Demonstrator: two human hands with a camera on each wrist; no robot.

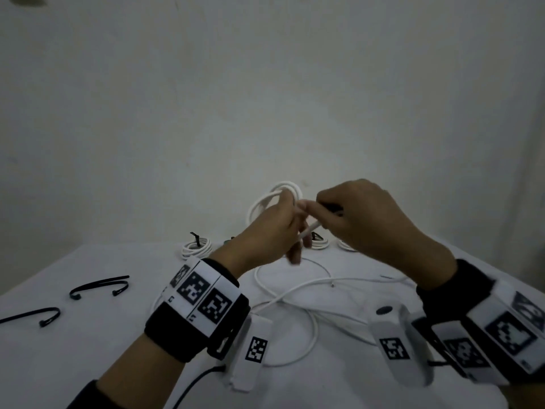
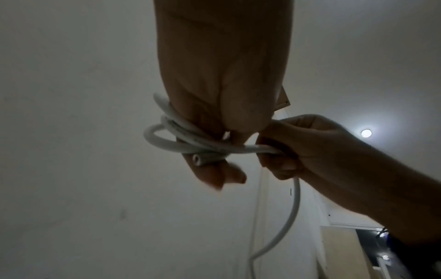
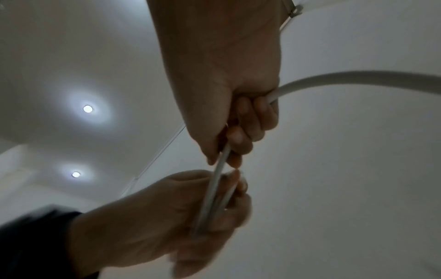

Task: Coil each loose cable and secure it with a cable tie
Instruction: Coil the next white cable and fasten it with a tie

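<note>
Head view: both hands are raised above the white table (image 1: 88,364). The left hand (image 1: 265,234) has its fingers curled round a few loops of white cable (image 1: 283,190), and the right hand (image 1: 368,219) is closed on the same cable just beside it, knuckles nearly touching. The cable's loose length (image 1: 298,290) trails in curves across the table below. Three coiled cables with black ties lie at the far edge, one of them to the left (image 1: 196,246). Loose black cable ties (image 1: 100,286) lie on the left of the table.

Left wrist view: the left hand (image 2: 214,94) grips the loops (image 2: 171,136), a cut cable end (image 2: 198,159) poking out across its fingers; the right hand (image 2: 298,149) is wrapped round the strand that leaves the loops and hangs down.

Right wrist view: the right hand (image 3: 229,85) clasps the cable (image 3: 222,160), which runs straight down into the closed left hand (image 3: 190,217).
</note>
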